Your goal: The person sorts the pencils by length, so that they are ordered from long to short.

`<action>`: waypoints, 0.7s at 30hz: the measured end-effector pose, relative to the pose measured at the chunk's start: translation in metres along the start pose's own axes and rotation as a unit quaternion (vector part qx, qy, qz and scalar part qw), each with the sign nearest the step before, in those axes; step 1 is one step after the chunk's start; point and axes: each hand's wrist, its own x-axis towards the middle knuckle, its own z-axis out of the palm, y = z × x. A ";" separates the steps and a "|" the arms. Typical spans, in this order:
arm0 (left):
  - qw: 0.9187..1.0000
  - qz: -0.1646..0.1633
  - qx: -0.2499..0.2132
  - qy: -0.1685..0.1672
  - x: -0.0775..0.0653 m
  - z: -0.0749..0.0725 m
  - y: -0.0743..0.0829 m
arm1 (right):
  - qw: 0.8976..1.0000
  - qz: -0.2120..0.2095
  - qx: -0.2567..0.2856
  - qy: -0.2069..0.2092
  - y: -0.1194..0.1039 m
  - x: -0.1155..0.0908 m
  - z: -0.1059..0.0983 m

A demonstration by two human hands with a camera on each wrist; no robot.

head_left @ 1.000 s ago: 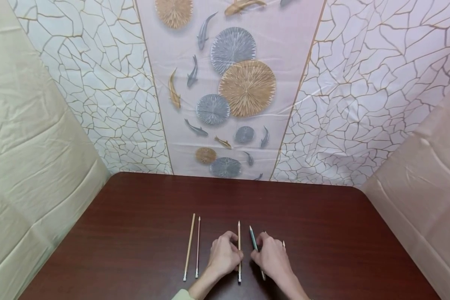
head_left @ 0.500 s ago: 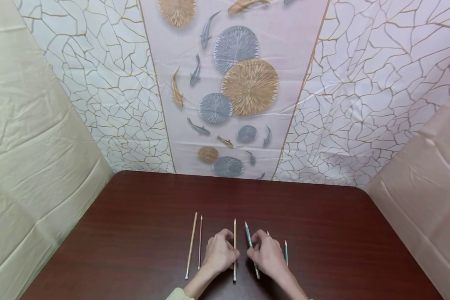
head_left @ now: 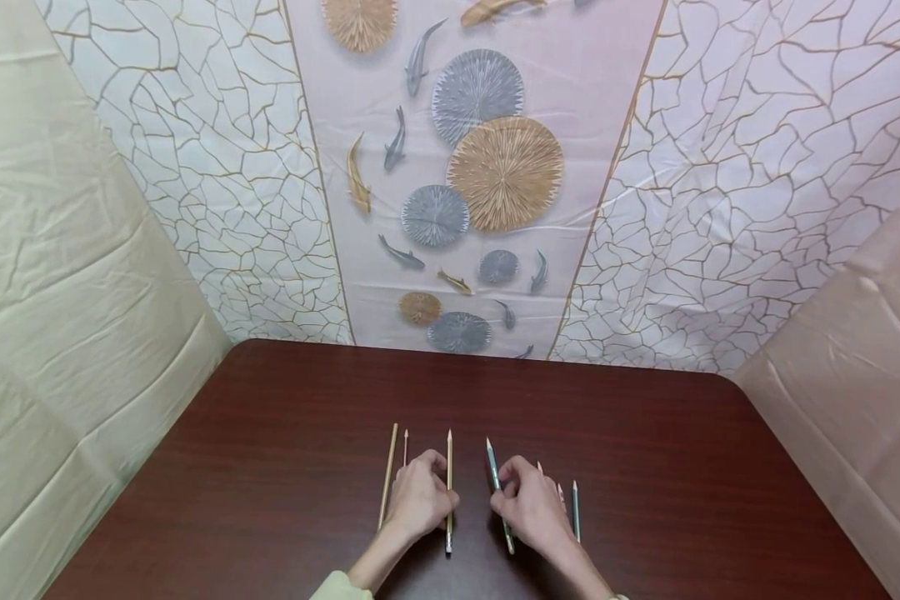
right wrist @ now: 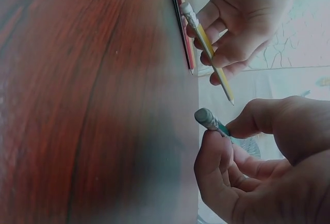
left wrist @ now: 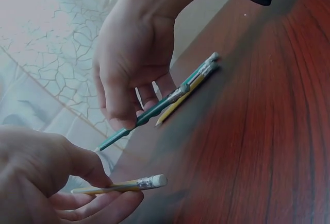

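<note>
My left hand (head_left: pixel 418 497) pinches a yellow pencil (head_left: pixel 450 457) between thumb and fingers, its sharpened tip pointing to the far side of the table. In the left wrist view the white eraser end (left wrist: pixel 159 181) sticks out past the fingers. Across a gap, my right hand (head_left: pixel 536 506) pinches a green pencil (head_left: pixel 491 458), tip also away from me and leaning slightly left. The right wrist view shows its rounded grey-green eraser (right wrist: pixel 204 117) beside the thumb. Both pencils are held close over the dark table (head_left: pixel 307 417).
Left of my left hand lie another yellow pencil (head_left: pixel 388 475) and a thin red pencil (head_left: pixel 406 446), partly hidden by that hand. On the right, a green pencil (head_left: pixel 576 508) and other pencil tips (head_left: pixel 539 467) show beside my right hand. Patterned fabric (head_left: pixel 457 275) hangs behind the table.
My left hand has moved left with the yellow pencil, now overlapping the red one. The right hand and green pencil shift slightly left. The gap between the held pencils has widened.
</note>
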 end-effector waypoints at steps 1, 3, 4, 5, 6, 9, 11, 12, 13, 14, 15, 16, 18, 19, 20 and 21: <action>1.000 0.003 0.005 0.004 0.000 -0.001 -0.001 | 1.000 0.000 0.004 -0.001 -0.001 0.000 0.001; 1.000 0.005 0.013 0.009 0.000 -0.003 -0.002 | 1.000 -0.002 0.017 -0.003 -0.001 0.001 0.002; 1.000 0.005 0.019 0.012 0.000 -0.004 -0.003 | 1.000 -0.004 0.023 -0.004 -0.002 0.001 0.003; 1.000 0.006 0.026 0.016 0.000 -0.005 -0.004 | 1.000 -0.006 0.029 -0.004 -0.002 0.001 0.004; 0.999 0.008 0.032 0.019 0.000 -0.006 -0.004 | 0.999 -0.011 0.032 -0.002 -0.002 0.001 0.005; 0.998 0.007 0.052 0.027 0.000 -0.009 -0.007 | 0.999 -0.019 0.038 0.000 -0.001 0.002 0.008; 0.997 0.009 0.063 0.031 0.001 -0.010 -0.008 | 0.999 -0.021 0.040 0.000 -0.001 0.002 0.009; 0.997 0.009 0.067 0.032 0.001 -0.011 -0.009 | 0.999 -0.021 0.041 -0.002 -0.001 0.002 0.009; 0.997 0.008 0.069 0.032 0.001 -0.012 -0.010 | 0.999 -0.019 0.043 -0.005 -0.002 0.002 0.010; 0.997 0.008 0.074 0.033 0.001 -0.012 -0.011 | 0.999 -0.017 0.043 -0.007 -0.002 0.002 0.010; 0.996 0.009 0.078 0.033 0.001 -0.012 -0.012 | 0.999 -0.018 0.043 -0.008 -0.002 0.002 0.011; 0.996 0.011 0.082 0.035 0.001 -0.013 -0.013 | 0.999 -0.017 0.043 -0.010 -0.002 0.002 0.011; 0.995 0.014 0.088 0.037 0.001 -0.013 -0.013 | 0.999 -0.018 0.043 -0.013 -0.002 0.002 0.012; 0.995 0.016 0.092 0.039 0.000 -0.014 -0.014 | 0.999 -0.019 0.043 -0.013 -0.002 0.002 0.012; 0.994 0.018 0.097 0.040 0.001 -0.014 -0.014 | 0.999 -0.020 0.043 -0.013 -0.002 0.002 0.012; 0.994 0.019 0.101 0.041 0.001 -0.014 -0.014 | 0.999 -0.019 0.043 -0.014 -0.002 0.001 0.013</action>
